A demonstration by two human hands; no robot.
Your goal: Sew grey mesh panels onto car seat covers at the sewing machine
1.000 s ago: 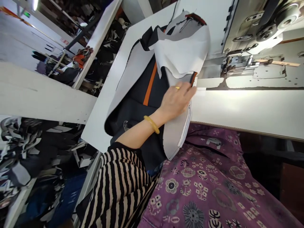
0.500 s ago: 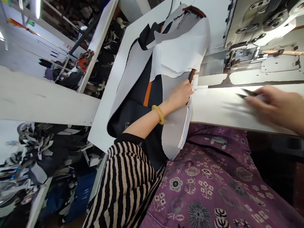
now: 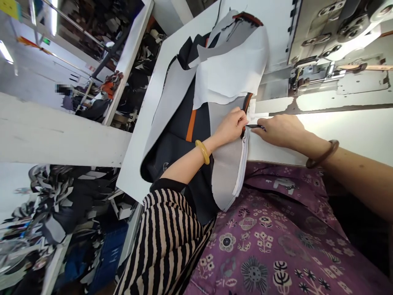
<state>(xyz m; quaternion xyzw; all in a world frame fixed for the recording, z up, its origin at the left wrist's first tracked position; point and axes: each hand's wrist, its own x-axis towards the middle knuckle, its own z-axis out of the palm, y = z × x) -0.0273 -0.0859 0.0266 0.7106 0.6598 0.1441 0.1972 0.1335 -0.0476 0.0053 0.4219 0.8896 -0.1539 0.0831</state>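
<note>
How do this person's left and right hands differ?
The left hand grips the edge of the grey fabric, while the right hand holds a dark pointed tool. A yellow bangle circles the left hand's wrist; a brown bangle, the right hand's. Both hands are ungloved and close together.

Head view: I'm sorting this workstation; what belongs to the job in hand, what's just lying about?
Job in hand:
- black-and-grey, orange-striped fabric piece in left hand
- small dark pointed tool in right hand
- perhaps grey metal sewing machine

Apparently lying about:
- grey-and-black fabric scraps, lower left
- dark blue fabric bundle
</note>
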